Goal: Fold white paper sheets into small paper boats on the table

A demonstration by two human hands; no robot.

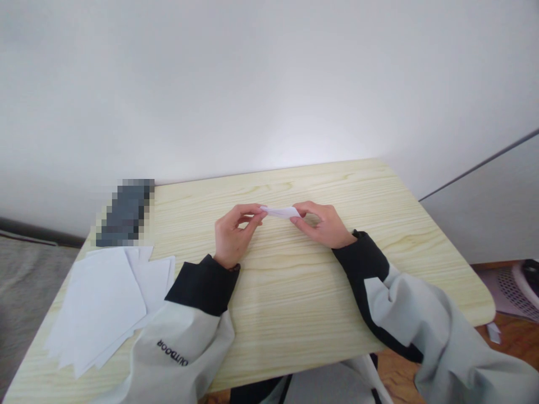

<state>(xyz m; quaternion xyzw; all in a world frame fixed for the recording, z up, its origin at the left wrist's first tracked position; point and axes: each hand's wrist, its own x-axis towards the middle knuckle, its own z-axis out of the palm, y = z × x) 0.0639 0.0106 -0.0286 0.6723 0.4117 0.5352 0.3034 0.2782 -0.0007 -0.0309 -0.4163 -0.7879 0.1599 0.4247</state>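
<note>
Between my two hands a small folded piece of white paper (278, 212) is held level, just over the middle of the table. My left hand (236, 231) pinches its left end between thumb and fingers. At the right end, my right hand (322, 221) grips the paper the same way, thumb nearest me. How many layers the paper has cannot be made out. To the left of my left forearm lies a loose, fanned pile of white paper sheets (105, 306).
The pale wood-grain table (290, 314) stands against a white wall (269, 84). A dark, blurred-out flat object (125, 213) lies at its back left corner. On the floor at the right are a pinkish perforated basket (511, 289) and a small white paper piece (493, 333).
</note>
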